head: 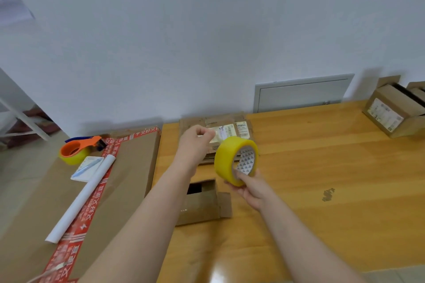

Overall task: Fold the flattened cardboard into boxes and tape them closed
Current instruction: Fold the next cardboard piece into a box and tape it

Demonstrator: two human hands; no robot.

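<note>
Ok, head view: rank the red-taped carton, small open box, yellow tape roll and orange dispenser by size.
1. red-taped carton, clearly largest.
2. small open box, partly hidden.
3. yellow tape roll and orange dispenser look alike; roll is nearer the camera, so unranked.

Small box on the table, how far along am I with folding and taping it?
Done: the small box is folded into shape. In hand: your right hand holds the yellow tape roll; your left hand seems to pinch its free end. Left: the box's top is open and untaped, and flattened cardboard waits by the wall.
</note>
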